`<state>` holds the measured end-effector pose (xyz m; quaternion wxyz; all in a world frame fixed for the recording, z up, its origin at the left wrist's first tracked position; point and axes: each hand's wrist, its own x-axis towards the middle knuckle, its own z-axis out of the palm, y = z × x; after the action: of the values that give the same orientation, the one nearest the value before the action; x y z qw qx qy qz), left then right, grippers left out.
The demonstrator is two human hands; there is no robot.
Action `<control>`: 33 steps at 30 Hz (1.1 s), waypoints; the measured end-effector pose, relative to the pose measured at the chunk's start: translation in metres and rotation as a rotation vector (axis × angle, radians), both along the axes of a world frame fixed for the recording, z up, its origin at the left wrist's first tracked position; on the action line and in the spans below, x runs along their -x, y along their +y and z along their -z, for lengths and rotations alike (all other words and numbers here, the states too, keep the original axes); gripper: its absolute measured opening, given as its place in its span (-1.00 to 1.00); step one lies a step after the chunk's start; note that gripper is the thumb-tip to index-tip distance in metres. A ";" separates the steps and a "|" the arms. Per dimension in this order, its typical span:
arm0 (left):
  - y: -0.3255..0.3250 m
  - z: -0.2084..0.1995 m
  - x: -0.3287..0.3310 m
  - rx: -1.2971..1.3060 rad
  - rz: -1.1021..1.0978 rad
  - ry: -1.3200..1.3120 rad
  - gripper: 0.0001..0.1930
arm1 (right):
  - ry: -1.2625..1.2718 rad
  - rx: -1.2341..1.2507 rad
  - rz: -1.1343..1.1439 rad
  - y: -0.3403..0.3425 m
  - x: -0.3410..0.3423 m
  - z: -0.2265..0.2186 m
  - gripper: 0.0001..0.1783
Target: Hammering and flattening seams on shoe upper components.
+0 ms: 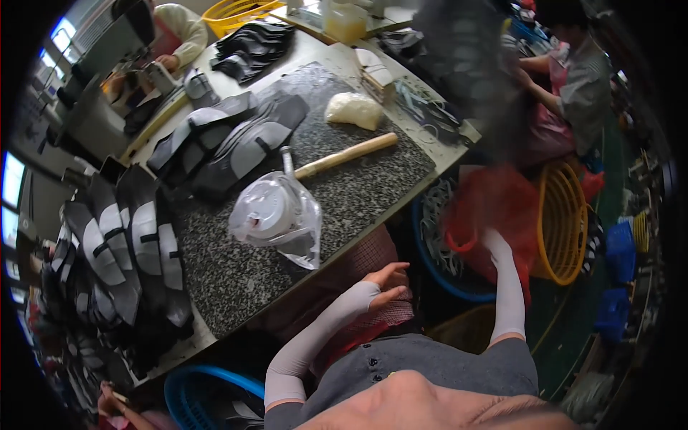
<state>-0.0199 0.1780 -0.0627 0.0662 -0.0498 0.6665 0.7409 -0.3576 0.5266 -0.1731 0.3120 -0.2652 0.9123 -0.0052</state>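
My left hand [388, 284] hangs over my lap just off the table's near edge, fingers stretched out and apart, holding nothing. A sleeve covers that forearm up to the palm. On my right, my right hand [491, 239] reaches down to a red plastic bag [505, 204]; its fingers are hidden at the bag, so I cannot see whether they grip it. The bag lies partly over a blue basket [423, 244] of pale straps [439, 229]. On the speckled stone slab [358, 193] are a wooden-handled hammer [351, 155] and a clear plastic bag [304, 233] around a white round container [271, 209].
Stacks of black-and-grey shoe uppers [244, 147] lie on the slab, with more uppers [118, 244] at the left. A cream-coloured lump [354, 110] sits farther back. A yellow basket [562, 222] stands right of the red bag. Co-workers sit at far left and far right.
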 end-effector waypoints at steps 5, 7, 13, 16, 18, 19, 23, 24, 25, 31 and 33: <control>-0.067 -0.104 -0.112 0.178 -0.057 -0.155 -0.53 | 0.549 0.059 0.087 -0.144 -0.005 -0.117 -0.77; -0.086 -0.117 -0.144 0.174 -0.272 -0.137 -0.67 | 0.360 0.602 0.080 -0.189 -0.021 -0.155 -0.84; -0.130 -0.089 -0.133 0.476 -1.000 0.006 -0.47 | -0.352 1.093 -0.412 -0.328 -0.140 -0.208 -0.26; -0.135 -0.080 -0.115 0.481 -0.987 0.073 -0.34 | -0.618 1.205 -0.619 -0.385 -0.189 -0.189 0.22; -0.138 -0.059 -0.114 0.510 -0.976 0.130 -0.42 | -0.646 1.327 -0.748 -0.409 -0.219 -0.195 0.28; -0.139 -0.058 -0.109 0.504 -0.946 0.145 -0.42 | -0.899 1.371 -0.603 -0.416 -0.233 -0.186 0.29; -0.140 -0.054 -0.103 0.738 -0.923 0.000 -0.59 | -0.725 1.375 -0.509 -0.433 -0.249 -0.183 0.18; -0.142 -0.049 -0.104 0.824 -0.899 0.038 -0.61 | -0.682 1.335 -0.443 -0.439 -0.254 -0.177 0.13; -0.144 -0.045 -0.105 0.909 -0.874 0.076 -0.64 | -0.463 1.364 -0.478 -0.444 -0.257 -0.166 0.02; -0.151 -0.099 -0.091 0.762 -0.860 0.203 -0.68 | -0.140 1.230 -0.710 -0.459 -0.226 -0.212 0.02; -0.166 -0.118 -0.070 0.582 -0.873 0.211 -0.58 | -0.071 1.149 -0.807 -0.486 -0.181 -0.207 -0.10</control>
<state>0.0497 0.0118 0.0550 -0.3317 -0.2640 0.7647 0.4853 -0.1766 0.0407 0.0339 0.1298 -0.7054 0.5848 -0.3788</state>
